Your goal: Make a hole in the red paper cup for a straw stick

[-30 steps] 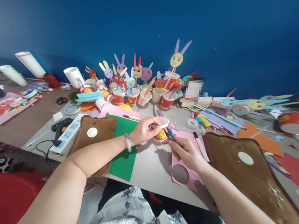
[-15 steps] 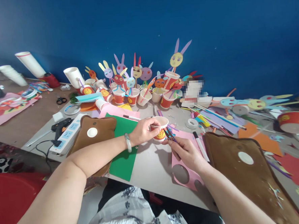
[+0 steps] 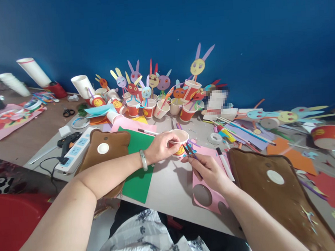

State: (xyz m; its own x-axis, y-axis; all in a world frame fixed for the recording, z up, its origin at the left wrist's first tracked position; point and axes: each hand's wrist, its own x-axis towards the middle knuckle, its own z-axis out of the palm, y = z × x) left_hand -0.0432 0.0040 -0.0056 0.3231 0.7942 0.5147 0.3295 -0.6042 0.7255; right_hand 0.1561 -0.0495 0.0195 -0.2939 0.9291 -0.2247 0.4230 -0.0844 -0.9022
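Note:
My left hand (image 3: 164, 145) is closed around a red and white paper cup (image 3: 180, 150), thumb at the rim and the cup's mouth facing up. My right hand (image 3: 207, 170) grips dark-bladed scissors (image 3: 189, 151), their tips close to the cup's right side; whether they touch it I cannot tell. Under the right hand lies pink paper (image 3: 199, 180) with round holes cut out. A green sheet (image 3: 141, 184) lies under my left wrist. Beside the right hand rests a marker (image 3: 224, 163).
Behind the hands stand several cups with paper rabbit figures (image 3: 149, 104). Brown cushion-like pads lie left (image 3: 114, 140) and right (image 3: 255, 173). A power strip (image 3: 75, 150) and a glue gun (image 3: 68, 141) are at the left, a tape roll (image 3: 214, 138) behind the right hand.
The cup and both hands stay almost in place. The scissors have shifted very slightly against the cup's side.

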